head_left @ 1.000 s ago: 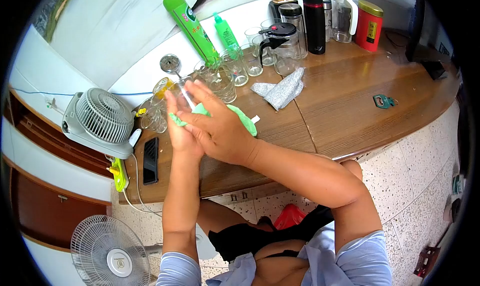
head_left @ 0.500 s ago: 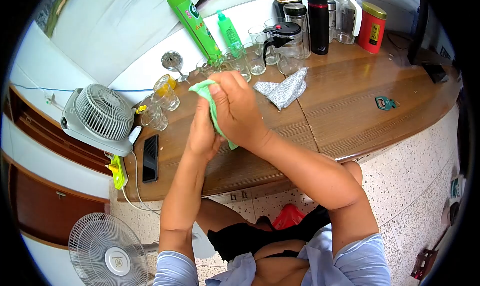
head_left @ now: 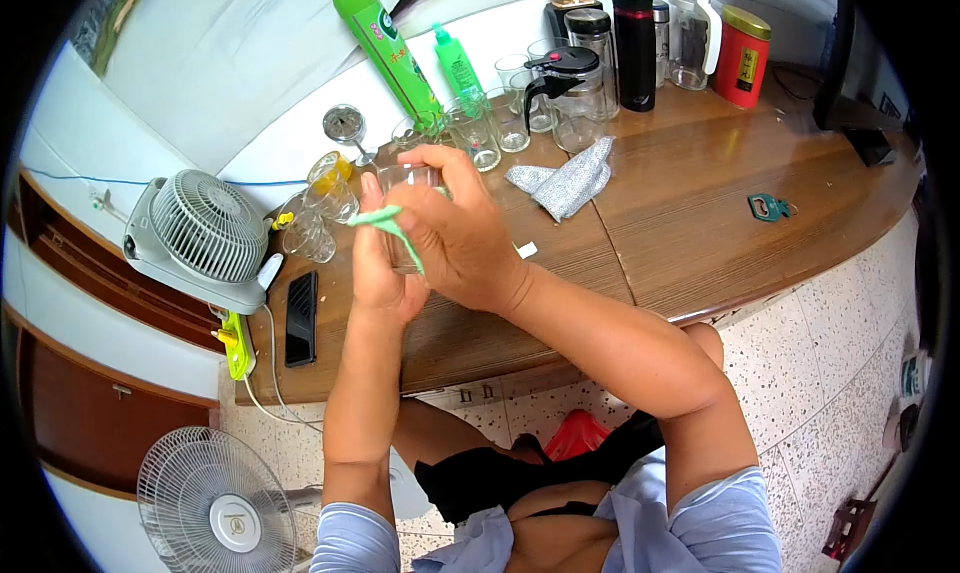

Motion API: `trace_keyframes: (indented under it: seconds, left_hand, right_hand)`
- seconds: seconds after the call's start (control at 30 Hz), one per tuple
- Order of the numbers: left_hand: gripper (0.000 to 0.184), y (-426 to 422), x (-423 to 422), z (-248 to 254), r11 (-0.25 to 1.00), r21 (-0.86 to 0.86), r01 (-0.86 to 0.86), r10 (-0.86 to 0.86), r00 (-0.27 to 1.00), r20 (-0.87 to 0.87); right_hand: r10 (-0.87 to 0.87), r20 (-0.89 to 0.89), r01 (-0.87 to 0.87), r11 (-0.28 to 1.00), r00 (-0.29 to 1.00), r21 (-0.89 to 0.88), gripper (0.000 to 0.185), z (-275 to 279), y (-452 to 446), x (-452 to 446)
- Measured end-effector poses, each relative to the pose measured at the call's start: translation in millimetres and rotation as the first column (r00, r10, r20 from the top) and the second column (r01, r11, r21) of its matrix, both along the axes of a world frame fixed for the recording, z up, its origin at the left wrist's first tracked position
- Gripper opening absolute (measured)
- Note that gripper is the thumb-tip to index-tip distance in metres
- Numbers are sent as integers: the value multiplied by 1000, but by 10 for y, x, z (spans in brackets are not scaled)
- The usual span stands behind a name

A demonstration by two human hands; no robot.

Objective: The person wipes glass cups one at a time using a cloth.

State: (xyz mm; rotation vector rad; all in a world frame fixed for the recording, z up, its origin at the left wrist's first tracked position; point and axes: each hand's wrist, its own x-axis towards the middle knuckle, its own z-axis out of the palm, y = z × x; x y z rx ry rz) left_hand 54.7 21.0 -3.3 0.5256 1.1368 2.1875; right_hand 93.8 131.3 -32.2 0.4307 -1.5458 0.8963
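Note:
A clear drinking glass (head_left: 403,177) is held above the wooden table between my two hands, its rim toward the wall. My left hand (head_left: 378,273) grips the glass from the left. From the right, my right hand (head_left: 470,238) curls round it, pressing a thin light green cloth (head_left: 392,223) to its side. The cloth hangs partly loose between the hands. My palms and fingers hide much of the glass. Just beyond, several upright glasses (head_left: 480,145) and a goblet (head_left: 345,125) stand on the table (head_left: 690,208).
To the right lies a folded grey cloth (head_left: 567,180), near a lidded glass pitcher (head_left: 578,113). Tipped glasses (head_left: 312,235), a phone (head_left: 301,318) and a small fan (head_left: 205,233) are on the left. Bottles and flasks (head_left: 633,58) line the wall. A bottle opener (head_left: 770,208) lies right.
My hands have turned and parted slightly, bringing the glass into sight. The green cloth has shifted lower and left. A small white piece now shows beside my right wrist.

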Motion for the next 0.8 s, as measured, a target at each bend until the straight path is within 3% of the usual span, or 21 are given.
trace_keyframes:
  seconds: [0.03, 0.07, 0.17, 0.27, 0.33, 0.4, 0.43, 0.5, 0.53, 0.6, 0.63, 0.67, 0.77, 0.8]
  left_hand:
    - [76, -20, -43, 19, 999, 32, 27, -28, 999, 29]
    - [78, -76, -180, -83, 958, 156, 241, -246, 969, 13]
    - [66, -25, -123, -144, 988, 73, 136, -132, 990, -52]
    - [71, 64, 78, -56, 990, -117, -73, 61, 992, -107]
    - [69, 10, -32, -116, 982, -191, -1, -37, 980, -193]
    - [71, 23, -42, -114, 977, -200, 70, -103, 982, -160]
    - [72, 35, -30, -92, 973, -205, 105, -136, 980, -144]
    - [73, -63, -222, -98, 902, -138, 409, -423, 902, -87]
    - [81, 17, -123, -125, 937, -269, 223, -258, 961, -103]
    - [84, -20, -109, -116, 915, -266, 302, -332, 940, -74]
    - [85, -24, -83, -93, 902, -262, 343, -370, 927, -61]
    - [87, 27, -2, -64, 926, -258, 276, -312, 944, -111]
    - [84, 81, 48, -80, 958, -245, 150, -199, 961, -191]
    - [76, 80, 3, -158, 971, -210, 117, -176, 940, -292]
  right_hand:
    - [-24, 15, 24, 1000, 1000, 21, 16, -13, 2, 15]
    - [-49, 29, 48, 998, 998, 42, 16, -26, 4, 30]
    - [-121, 39, 119, 991, 992, 54, 15, 20, -2, 129]
    - [-76, 105, 80, 996, 992, -31, 13, -15, 65, 31]
    - [-35, 124, 49, 992, 992, -112, 13, 62, 77, 90]
    - [-53, 74, 65, 984, 996, -165, 18, 93, 85, 47]
    - [27, 154, 20, 954, 988, -300, 19, 99, 94, 27]
    - [216, 279, -29, 834, 936, -551, 22, 142, 129, 37]
    - [427, 153, -215, 694, 891, -687, 25, 215, 162, 83]
    - [418, 201, -178, 707, 886, -684, 26, 194, 273, 90]
    - [411, 226, -158, 715, 883, -681, 26, 186, 332, 76]
    - [193, 255, -24, 837, 948, -546, 25, 89, 390, -34]
    - [-105, 313, 212, 920, 944, -330, 22, 194, 328, 82]
    - [-164, 340, 263, 926, 926, -270, 19, 218, 304, 112]
